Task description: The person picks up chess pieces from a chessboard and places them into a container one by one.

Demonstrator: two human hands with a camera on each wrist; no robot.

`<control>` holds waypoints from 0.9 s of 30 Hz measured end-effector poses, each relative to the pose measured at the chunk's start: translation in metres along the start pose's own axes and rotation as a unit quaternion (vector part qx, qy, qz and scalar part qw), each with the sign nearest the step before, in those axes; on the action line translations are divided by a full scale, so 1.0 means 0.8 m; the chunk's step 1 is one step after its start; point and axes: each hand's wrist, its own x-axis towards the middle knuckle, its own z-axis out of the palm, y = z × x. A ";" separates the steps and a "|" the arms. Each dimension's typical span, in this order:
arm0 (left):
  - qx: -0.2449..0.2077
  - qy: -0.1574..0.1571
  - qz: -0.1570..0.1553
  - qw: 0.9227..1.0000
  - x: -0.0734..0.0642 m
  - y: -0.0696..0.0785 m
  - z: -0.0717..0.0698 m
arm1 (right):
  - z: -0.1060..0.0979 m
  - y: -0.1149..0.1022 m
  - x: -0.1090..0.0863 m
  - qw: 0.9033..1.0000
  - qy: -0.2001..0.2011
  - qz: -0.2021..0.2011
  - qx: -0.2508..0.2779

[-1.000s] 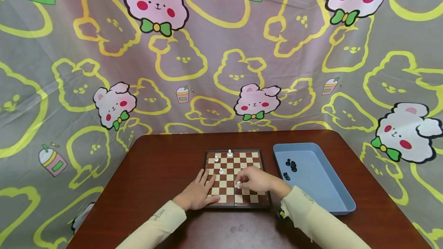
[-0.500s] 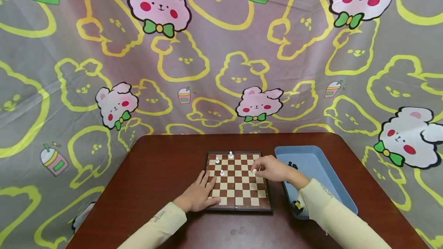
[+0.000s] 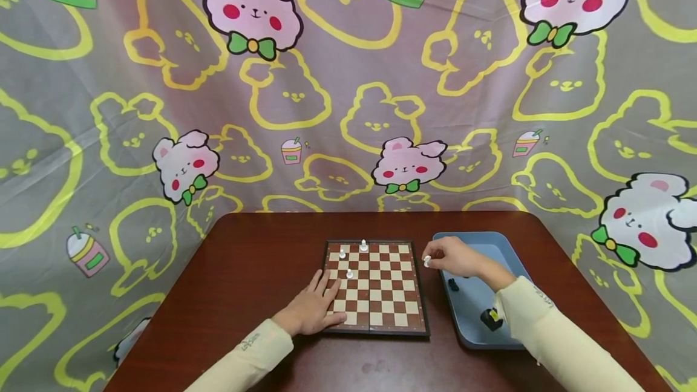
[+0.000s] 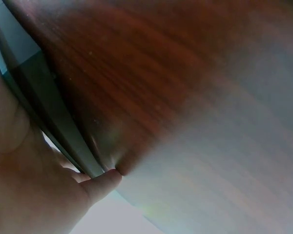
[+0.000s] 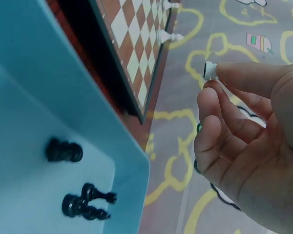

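A white chess piece (image 3: 427, 261) is pinched between the thumb and fingertips of my right hand (image 3: 456, 256); its base shows in the right wrist view, but which piece it is I cannot tell. That hand hovers between the chessboard (image 3: 394, 301) and the blue tray's left wall. My left hand (image 3: 310, 306) rests with spread, straight fingers on the board's near left corner. In the left wrist view, its thumb lies along the board's dark edge (image 4: 53, 102). Three white pieces stand on the left half: a pawn (image 3: 350, 273), another small piece (image 3: 342, 254) and a taller one (image 3: 363, 246).
The blue tray (image 3: 468, 336) stands right of the board, partly under my right forearm. Several black chess pieces (image 5: 78, 205) lie in it. A black device with a yellow mark (image 3: 492, 319) hangs by my right wrist. A patterned cloth (image 3: 327, 107) encloses the brown table (image 3: 261, 259).
My right hand has lifted the white piece from the board's middle and carried it right and away from me, past the board's right edge. My left hand has stayed in place.
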 end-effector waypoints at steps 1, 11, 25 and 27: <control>0.000 -0.003 0.000 1.000 0.000 0.000 0.000 | -0.001 0.003 -0.001 1.000 -0.001 0.005 0.003; 0.002 -0.009 -0.008 1.000 0.002 0.001 -0.001 | -0.011 0.029 -0.010 0.999 0.000 0.040 0.006; 0.010 -0.012 -0.007 1.000 0.004 0.000 0.000 | -0.037 0.074 -0.029 0.995 -0.007 0.098 -0.001; 0.008 -0.012 -0.007 1.000 0.002 0.001 -0.002 | -0.040 0.081 -0.032 0.994 -0.014 0.106 0.002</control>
